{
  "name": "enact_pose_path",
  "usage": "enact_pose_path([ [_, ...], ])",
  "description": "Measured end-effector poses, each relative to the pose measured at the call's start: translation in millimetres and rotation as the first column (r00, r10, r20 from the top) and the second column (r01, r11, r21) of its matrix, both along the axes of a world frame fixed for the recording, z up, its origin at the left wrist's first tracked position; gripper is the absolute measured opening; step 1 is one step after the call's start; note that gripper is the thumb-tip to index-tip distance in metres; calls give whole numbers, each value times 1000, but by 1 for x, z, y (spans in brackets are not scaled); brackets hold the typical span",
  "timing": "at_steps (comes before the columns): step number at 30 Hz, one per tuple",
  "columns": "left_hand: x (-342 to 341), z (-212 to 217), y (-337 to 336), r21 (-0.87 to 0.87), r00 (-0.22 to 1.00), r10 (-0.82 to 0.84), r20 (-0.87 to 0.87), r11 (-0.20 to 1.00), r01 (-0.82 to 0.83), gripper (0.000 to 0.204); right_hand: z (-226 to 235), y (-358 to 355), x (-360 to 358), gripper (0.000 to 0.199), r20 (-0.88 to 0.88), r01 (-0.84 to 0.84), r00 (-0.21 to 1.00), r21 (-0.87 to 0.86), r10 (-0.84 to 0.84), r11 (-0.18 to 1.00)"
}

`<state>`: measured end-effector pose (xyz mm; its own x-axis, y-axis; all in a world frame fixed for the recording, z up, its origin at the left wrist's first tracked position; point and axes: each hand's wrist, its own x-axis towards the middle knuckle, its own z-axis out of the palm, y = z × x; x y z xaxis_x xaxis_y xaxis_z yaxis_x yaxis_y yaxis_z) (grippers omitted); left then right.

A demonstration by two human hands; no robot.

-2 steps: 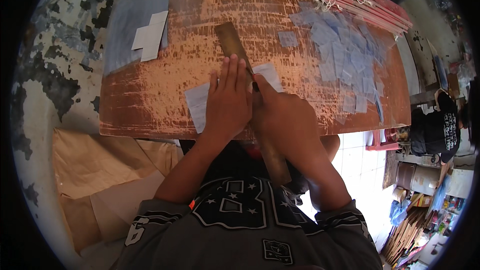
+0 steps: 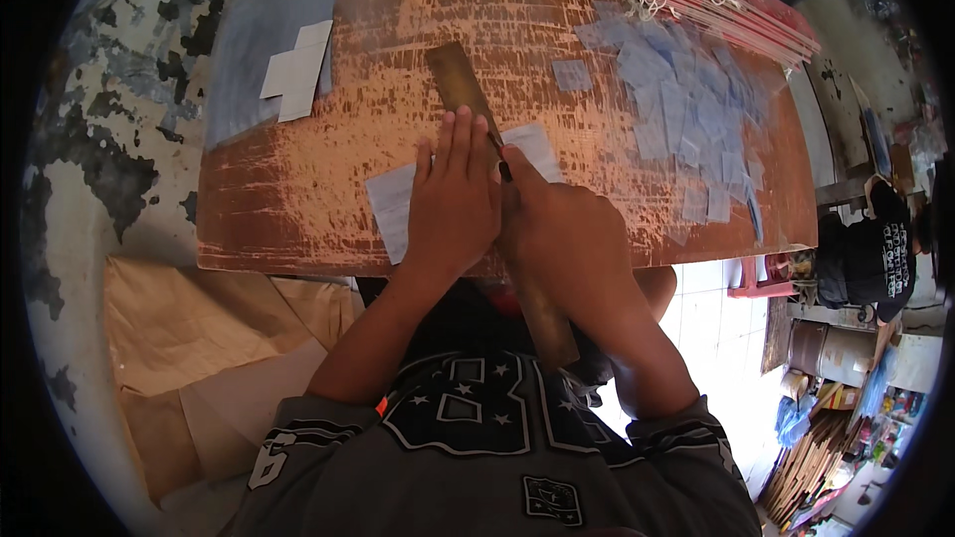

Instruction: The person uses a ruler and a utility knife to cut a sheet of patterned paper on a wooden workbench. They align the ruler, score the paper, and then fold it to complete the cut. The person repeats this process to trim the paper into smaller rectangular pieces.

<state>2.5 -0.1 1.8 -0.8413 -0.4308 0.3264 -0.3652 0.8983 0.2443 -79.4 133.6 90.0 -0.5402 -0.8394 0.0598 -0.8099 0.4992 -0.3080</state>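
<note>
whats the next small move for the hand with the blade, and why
Probably draw the blade toward the body along the wooden ruler: the left hand presses ruler and white sheet flat, and the right hand holds the blade at the ruler's edge.

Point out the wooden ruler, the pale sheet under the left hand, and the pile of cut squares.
wooden ruler (image 2: pixel 458 80), head view, on its bare far end.
pale sheet (image 2: pixel 390 204), head view, on its left part beside the hand.
pile of cut squares (image 2: pixel 686 104), head view, mid-pile.
</note>
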Motion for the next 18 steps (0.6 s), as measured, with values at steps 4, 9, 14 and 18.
enact_pose_path([
  [4,-1,-2,-3,4,1000,-2,-7,1000,2,60,18,-5,2,45,5,100,995,1,-100,995],
  [9,0,0,-4,-5,1000,0,6,1000,0,59,12,-7,-6,41,57,75,996,-6,-75,997],
  [14,-1,3,-2,25,1000,-2,-2,1000,2,59,10,-5,-4,40,-20,30,999,9,-30,1000],
  [18,0,1,-1,12,1000,-1,-4,1000,1,59,11,-5,-6,41,-32,2,999,12,-2,1000],
])
